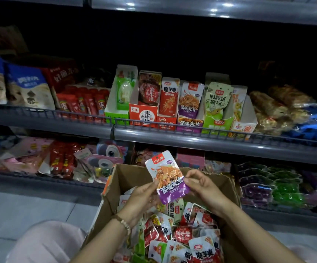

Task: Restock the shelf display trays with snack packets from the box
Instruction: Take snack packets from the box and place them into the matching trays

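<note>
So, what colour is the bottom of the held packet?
The packet is purple at the bottom, with white lettering; head view.

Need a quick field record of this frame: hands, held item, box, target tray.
held item: snack packet, purple and white, above the box
left hand: pinches the packet's left edge
right hand: pinches its right edge
cardboard box: open, holds many loose mixed packets
purple display tray: on the middle shelf, same design, packets standing in it
stage: held packet not yet in a tray
</note>
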### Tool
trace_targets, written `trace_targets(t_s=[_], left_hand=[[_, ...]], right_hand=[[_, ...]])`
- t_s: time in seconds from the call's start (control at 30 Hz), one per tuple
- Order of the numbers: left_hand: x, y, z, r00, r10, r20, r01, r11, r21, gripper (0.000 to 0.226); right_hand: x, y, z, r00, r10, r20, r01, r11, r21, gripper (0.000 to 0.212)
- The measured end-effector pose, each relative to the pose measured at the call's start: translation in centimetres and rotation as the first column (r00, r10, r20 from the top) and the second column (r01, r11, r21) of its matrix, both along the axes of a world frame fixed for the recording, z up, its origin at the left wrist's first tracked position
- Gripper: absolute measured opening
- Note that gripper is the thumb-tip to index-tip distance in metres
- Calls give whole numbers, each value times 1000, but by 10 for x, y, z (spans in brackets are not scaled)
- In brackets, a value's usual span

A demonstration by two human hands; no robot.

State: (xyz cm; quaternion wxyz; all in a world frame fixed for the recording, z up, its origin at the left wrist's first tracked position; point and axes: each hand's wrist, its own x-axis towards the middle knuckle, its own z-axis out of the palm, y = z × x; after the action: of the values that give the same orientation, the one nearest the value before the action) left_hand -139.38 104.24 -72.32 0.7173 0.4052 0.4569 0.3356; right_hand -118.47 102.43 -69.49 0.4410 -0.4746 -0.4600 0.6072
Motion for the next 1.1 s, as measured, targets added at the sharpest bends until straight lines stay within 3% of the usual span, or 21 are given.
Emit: trace_targets(t_s=[0.13,0.23,0.4,0.5,0.6,0.73,0.8,0.87,0.97,1.03,1.1], left_hand=[[10,10,21,992,63,110,-68,997,46,27],[14,21,35,991,72,112,-83,991,100,25],[13,51,74,992,82,-97,-39,923,383,27],[20,72,97,992,35,-122,27,879,476,23],[32,96,120,985,-24,-174,120,817,564,20],[55,132,143,974,-6,-225,155,743,651,17],[67,150,150,980,52,-191,95,724,683,18],[76,171,151,971,142,-191,40,691,722,27],[83,197,144,882,273,-384,131,640,757,43],[89,206,138,781,300,-548,269,631,728,49],[96,208,134,741,257,-620,347,644,682,55]], right_hand=[[-5,8,11,972,-96,-213,89,995,-42,25],[-7,16,21,938,-133,-321,116,991,-72,33],[10,45,59,991,-113,-69,118,990,78,49],[24,71,102,986,-107,130,75,970,230,61],[37,97,142,946,-92,309,-10,949,314,50],[61,128,174,910,-78,407,-81,930,360,43],[75,145,186,868,-171,466,-60,896,440,45],[87,167,199,859,-322,398,54,831,554,48],[98,201,211,823,-491,285,245,761,601,37],[101,225,204,747,-532,400,231,771,594,30],[99,246,189,695,-526,490,177,786,593,30]])
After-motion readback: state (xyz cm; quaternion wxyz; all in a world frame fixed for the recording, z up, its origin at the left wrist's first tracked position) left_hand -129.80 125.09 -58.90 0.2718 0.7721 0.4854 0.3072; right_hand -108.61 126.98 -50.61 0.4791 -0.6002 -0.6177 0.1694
